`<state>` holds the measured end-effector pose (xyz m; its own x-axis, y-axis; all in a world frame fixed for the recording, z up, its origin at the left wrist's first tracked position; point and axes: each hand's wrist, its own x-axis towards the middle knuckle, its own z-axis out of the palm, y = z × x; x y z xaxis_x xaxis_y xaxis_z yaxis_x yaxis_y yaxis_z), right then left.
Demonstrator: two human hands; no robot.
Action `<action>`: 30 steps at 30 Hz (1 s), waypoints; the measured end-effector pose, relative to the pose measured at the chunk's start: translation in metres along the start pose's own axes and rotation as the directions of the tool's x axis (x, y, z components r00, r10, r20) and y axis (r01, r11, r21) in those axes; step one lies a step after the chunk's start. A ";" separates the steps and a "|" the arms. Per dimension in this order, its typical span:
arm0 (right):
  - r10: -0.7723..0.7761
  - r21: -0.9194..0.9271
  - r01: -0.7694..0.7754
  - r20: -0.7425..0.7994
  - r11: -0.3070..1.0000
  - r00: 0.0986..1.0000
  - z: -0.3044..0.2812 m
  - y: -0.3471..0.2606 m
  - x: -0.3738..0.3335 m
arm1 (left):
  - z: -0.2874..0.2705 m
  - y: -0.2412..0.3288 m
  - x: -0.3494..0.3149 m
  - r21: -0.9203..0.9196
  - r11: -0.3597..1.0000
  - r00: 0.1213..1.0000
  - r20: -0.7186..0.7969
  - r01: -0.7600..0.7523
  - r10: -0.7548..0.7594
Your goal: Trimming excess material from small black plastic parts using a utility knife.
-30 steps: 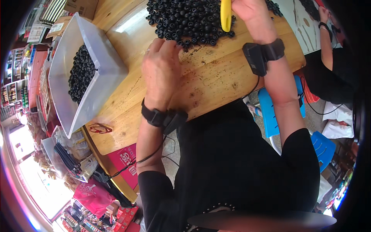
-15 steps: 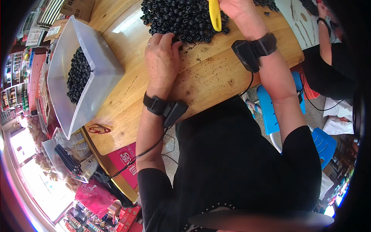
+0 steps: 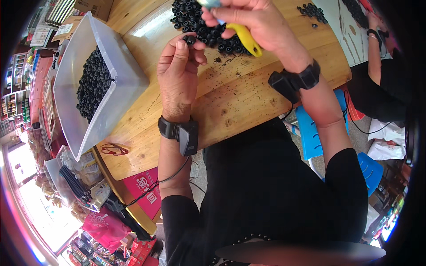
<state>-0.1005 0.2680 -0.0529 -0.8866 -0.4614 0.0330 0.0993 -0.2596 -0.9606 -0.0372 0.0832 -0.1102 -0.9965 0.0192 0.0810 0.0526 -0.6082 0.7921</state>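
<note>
A small round black piece with a hollowed face [image 3: 189,40] is pinched between the thumb and fingers of my left hand [image 3: 177,62], just above the table. My right hand [image 3: 262,24] grips a yellow-handled tool [image 3: 244,39]. Its handle, pierced near the end, points down to the right, while its pale blue front part lies blurred at the upper edge, so I cannot tell its kind. Beneath and beyond both hands spreads a pile of the same black pieces [image 3: 188,17]. Dark crumbs [image 3: 222,73] are scattered over the wood nearer to me.
On the left of the wooden table [image 3: 177,155] stands a clear plastic bin [image 3: 126,80] with many black pieces inside. Red-framed glasses [image 3: 114,149] lie near the front left corner. A smaller group of pieces [image 3: 313,12] sits far right. Another person's arm [image 3: 374,53] shows beyond, beside blue stools [image 3: 309,133].
My left hand has lifted from the pile's edge and turned up with one black piece. My right hand has come left and nearer with the yellow-handled tool.
</note>
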 end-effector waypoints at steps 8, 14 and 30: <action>0.002 -0.125 0.019 0.166 0.992 0.986 0.013 0.015 -0.002 | 0.000 0.001 -0.002 -0.065 0.997 0.999 -0.018 0.049 -0.050; -0.028 -0.117 0.047 0.162 0.992 0.986 0.015 0.016 -0.002 | 0.000 0.002 -0.002 0.001 1.000 1.000 -0.001 0.021 -0.021; -0.067 -0.105 0.082 0.137 0.991 0.988 0.014 0.016 -0.004 | -0.005 -0.001 -0.002 -0.223 0.972 0.994 0.095 0.073 -0.052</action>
<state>-0.0895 0.2540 -0.0644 -0.8210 -0.5548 0.1346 -0.0215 -0.2055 -0.9784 -0.0360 0.0796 -0.1147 -0.9873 0.1264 0.0966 -0.0355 -0.7666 0.6411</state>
